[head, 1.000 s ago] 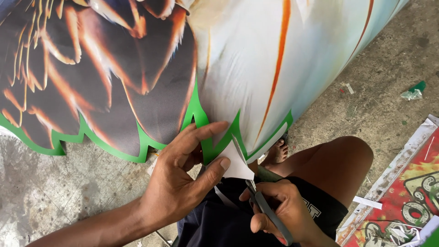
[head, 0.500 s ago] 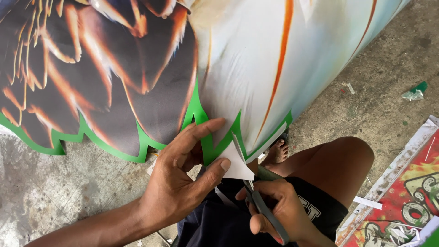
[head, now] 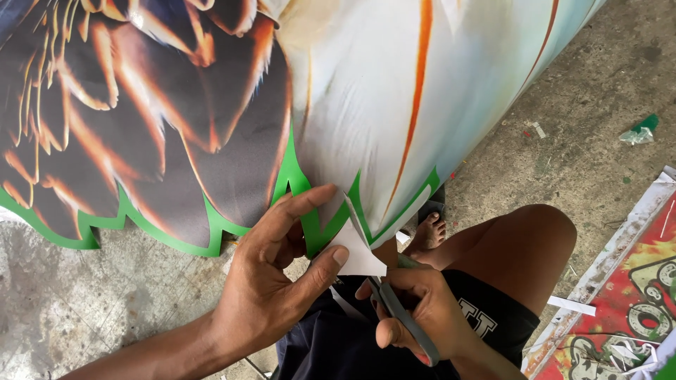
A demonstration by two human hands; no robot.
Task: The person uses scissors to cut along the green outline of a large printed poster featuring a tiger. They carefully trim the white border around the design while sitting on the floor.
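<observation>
Trimming the large printed vinyl banner [head: 338,105] along its green jagged border [head: 310,211].
My left hand [head: 274,281] pinches the white offcut flap [head: 359,253]; right hand [head: 422,309] grips grey-handled scissors [head: 401,317]; I'd keep it taut.

Your left hand [head: 271,281] now pinches the white flap [head: 358,252] folded back farther; your right hand [head: 415,317] drives the scissors [head: 401,317] deeper along the green border [head: 310,225].

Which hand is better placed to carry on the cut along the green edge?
Probably the right hand: it grips the scissors at the banner edge. The left hand is busy pinching the white flap.
</observation>
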